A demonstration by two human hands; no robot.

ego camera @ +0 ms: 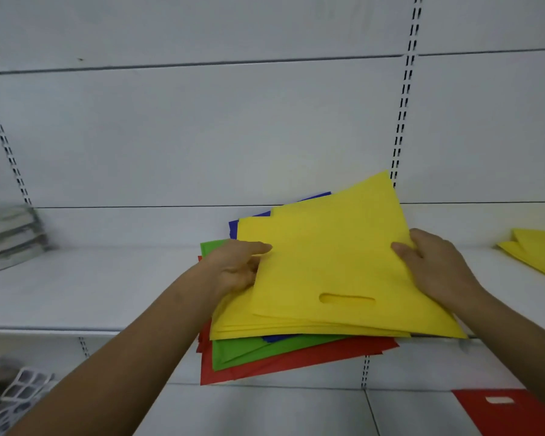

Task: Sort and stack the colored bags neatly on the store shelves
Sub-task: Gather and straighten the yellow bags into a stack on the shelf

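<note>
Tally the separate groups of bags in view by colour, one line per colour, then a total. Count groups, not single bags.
Yellow bags: 2
Red bags: 2
Green bags: 1
Blue bags: 1
Total: 6 groups

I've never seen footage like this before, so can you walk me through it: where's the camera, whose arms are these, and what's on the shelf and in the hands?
There is one picture, taken by a wide-angle camera worn on a person's head, so you look down their own bare arms. No machine is involved. They face a white store shelf. On it lies a fanned pile of flat bags: the yellow bags on top, then a blue bag, green bags and red bags beneath. The left hand and the right hand grip the yellow bags at either side, thumbs on top. More yellow bags lie at far right, clear packets at far left, and a red bag on the shelf below.
</note>
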